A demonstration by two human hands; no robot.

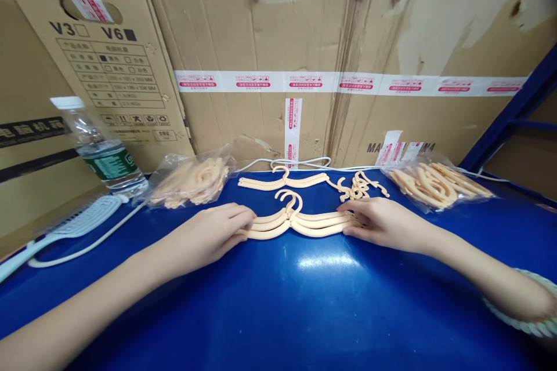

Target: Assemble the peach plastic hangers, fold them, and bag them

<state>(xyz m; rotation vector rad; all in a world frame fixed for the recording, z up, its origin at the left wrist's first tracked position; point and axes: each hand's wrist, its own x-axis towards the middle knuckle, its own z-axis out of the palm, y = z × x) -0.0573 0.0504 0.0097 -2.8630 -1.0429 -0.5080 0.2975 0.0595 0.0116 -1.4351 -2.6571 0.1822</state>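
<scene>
A small stack of peach-coloured plastic hangers lies on the blue table, hooks pointing away from me. My left hand grips the left ends of the stack between thumb and fingers. At the right ends, my right hand closes on the same hangers. Just behind the stack lies another peach hanger, touched by neither hand. Beside it, close to my right fingers, is a loose heap of peach hook pieces.
Clear bags of peach parts lie at the left and right. A water bottle and a pale blue hairbrush are at the far left. Cardboard walls the back, with a white cable along its foot.
</scene>
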